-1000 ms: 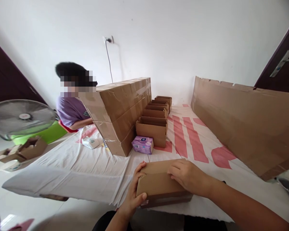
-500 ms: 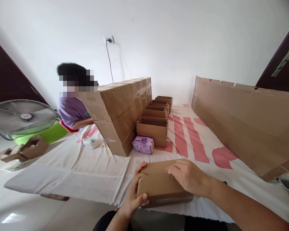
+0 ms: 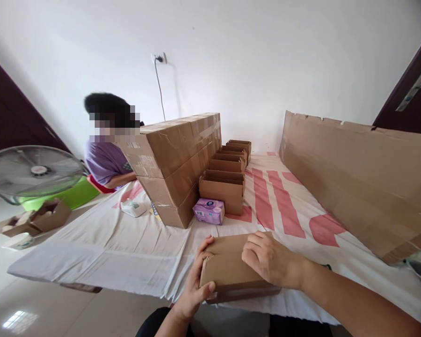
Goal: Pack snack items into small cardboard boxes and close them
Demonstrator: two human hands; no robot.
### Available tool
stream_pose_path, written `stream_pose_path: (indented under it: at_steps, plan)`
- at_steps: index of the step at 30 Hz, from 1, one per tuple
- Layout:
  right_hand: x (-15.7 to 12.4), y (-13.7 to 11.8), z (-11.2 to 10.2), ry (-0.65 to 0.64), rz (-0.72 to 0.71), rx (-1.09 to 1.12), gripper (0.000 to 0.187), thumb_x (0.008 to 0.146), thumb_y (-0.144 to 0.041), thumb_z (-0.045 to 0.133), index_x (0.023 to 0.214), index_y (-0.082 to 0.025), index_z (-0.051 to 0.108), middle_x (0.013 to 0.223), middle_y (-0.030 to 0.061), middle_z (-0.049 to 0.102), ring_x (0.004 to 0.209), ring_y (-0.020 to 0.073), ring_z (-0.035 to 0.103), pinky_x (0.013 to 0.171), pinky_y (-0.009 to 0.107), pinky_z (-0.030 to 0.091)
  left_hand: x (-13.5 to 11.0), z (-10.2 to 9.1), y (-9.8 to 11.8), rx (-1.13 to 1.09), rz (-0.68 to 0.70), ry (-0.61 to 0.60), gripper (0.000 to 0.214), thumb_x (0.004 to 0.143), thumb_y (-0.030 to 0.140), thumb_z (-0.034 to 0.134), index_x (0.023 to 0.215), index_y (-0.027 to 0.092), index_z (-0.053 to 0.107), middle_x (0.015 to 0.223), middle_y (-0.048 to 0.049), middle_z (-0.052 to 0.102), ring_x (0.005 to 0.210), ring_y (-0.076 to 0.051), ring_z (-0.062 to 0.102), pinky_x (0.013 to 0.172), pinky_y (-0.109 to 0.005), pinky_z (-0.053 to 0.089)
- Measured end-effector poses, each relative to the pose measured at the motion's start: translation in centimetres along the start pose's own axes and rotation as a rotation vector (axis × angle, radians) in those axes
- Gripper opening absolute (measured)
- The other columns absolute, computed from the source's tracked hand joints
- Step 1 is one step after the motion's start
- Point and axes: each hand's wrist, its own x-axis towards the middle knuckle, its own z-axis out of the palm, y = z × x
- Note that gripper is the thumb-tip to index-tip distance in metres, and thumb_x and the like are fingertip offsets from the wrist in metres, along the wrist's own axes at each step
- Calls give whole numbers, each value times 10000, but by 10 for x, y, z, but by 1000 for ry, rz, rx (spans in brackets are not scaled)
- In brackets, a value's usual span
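Note:
In front of me, at the table's near edge, lies a closed brown cardboard box (image 3: 228, 267). My left hand (image 3: 196, 276) clasps its left end, the thumb on the near side and the fingers around the far corner. Over the right part of the lid, my right hand (image 3: 268, 257) is closed with its fingers curled in; whatever is between the fingertips is hidden. Beyond the box stands a purple tissue pack (image 3: 209, 211). A small dark green thing (image 3: 326, 267) is partly hidden behind my right forearm.
Taped cartons (image 3: 171, 173) form a stacked wall, with several open boxes (image 3: 221, 189) along its right side. A tall cardboard panel (image 3: 358, 182) borders the right. A person (image 3: 107, 161) sits beyond the cartons at left, near a fan (image 3: 35, 171). A cloth (image 3: 101, 262) covers the table.
My right hand has shifted slightly toward the left on the lid, its fingers more curled. My left hand and the box have stayed almost still.

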Motion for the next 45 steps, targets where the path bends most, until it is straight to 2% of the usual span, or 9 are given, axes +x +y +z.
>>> stream_pose_path:
  at_steps: [5,8,12,18,22,30,35,39,45]
  plan:
    - [-8,7,5,184,141,267,202,855,-15,384,863,-204,452,787,32,608,698,168,487,677,306,417,0,0,-1,-7,3,0,593,694,678,662,1067,223,584,1554,-112,198,1456,-449,75,1143,-590,159]
    - [-12,7,-6,117,165,331,158,919,-59,403,908,-202,468,818,21,625,719,150,514,690,278,423,-1,0,-2,-16,-8,-5,597,696,676,662,1075,222,584,1555,-113,197,1452,-447,91,1142,-583,171]
    - [-8,3,-16,-34,61,135,229,954,-68,353,849,-184,521,746,20,590,686,155,484,651,278,393,-1,0,-2,-13,-10,2,594,697,672,666,1079,225,585,1559,-112,200,1447,-444,125,1142,-586,170]
    - [4,4,-5,-54,-138,-120,256,909,-47,346,794,-187,527,705,39,577,663,182,462,623,325,359,0,0,0,-8,-1,2,593,702,669,661,1076,213,598,1549,-121,235,1462,-438,96,1150,-577,182]
    - [6,11,2,-25,-123,-47,199,878,-51,374,808,-190,497,727,44,584,660,179,481,594,308,366,1,0,1,-9,5,1,601,709,669,656,1095,211,601,1549,-116,232,1460,-436,101,1159,-573,168]
    - [-4,18,25,306,276,313,211,794,-39,384,872,-236,379,765,18,573,668,167,558,610,286,461,2,0,3,8,-19,-11,600,709,653,666,1106,208,594,1557,-125,199,1445,-447,137,1149,-585,185]
    - [-27,31,12,476,694,426,146,810,-113,455,891,-231,423,765,-8,557,613,133,564,588,253,481,1,-1,1,21,11,-8,603,716,656,655,1122,215,598,1554,-121,222,1451,-448,125,1154,-596,163]
    - [-76,39,7,309,864,446,83,803,-140,492,815,-222,499,707,-22,581,610,133,569,593,248,472,0,-1,1,20,-18,1,610,715,654,661,1141,223,588,1561,-113,243,1436,-437,205,1162,-592,166]
    - [-168,13,51,-68,1088,423,240,671,10,520,760,-201,592,685,-20,663,624,147,622,588,235,457,-2,-2,-6,67,19,23,575,723,648,647,1127,242,600,1567,-96,256,1451,-462,146,1159,-631,155]
